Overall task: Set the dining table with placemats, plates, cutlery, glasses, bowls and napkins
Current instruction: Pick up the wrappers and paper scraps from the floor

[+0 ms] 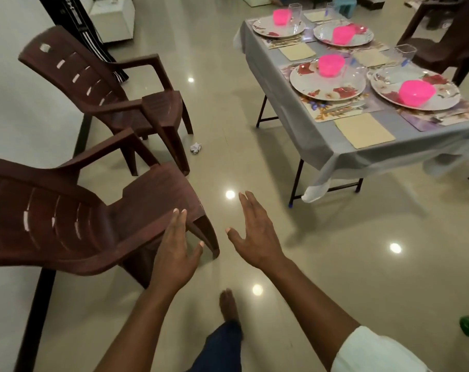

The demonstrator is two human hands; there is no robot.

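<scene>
Glossy tiled floor (pixel 322 277) fills the frame; reflections of ceiling lights dot it. At left, two brown chairs: the far chair (pixel 107 84) at upper left and the near chair (pixel 93 224) at lower left, both turned away from the bench and well apart from it, probably pulled clear for access. At lower centre, the left hand (pixel 175 253) reaches out with fingers straight, its tips over the near chair's front seat edge; contact cannot be confirmed. Just beside it, the right hand (pixel 252 234) is spread above the floor. Neither grip holds anything; both are released, palms down.

At upper right stands the bench (pixel 295 130), draped in a grey cloth. It carries four settings: each floral plate (pixel 327 81) lies on a placemat (pixel 332 111) and bears a pink bowl (pixel 330 65). Clear glasses (pixel 403 60) stand on or beside the plates, cutlery (pixel 343 106) lies along the mats, and beige napkins (pixel 364 131) lie flat between places. The layout appears complete.
</scene>
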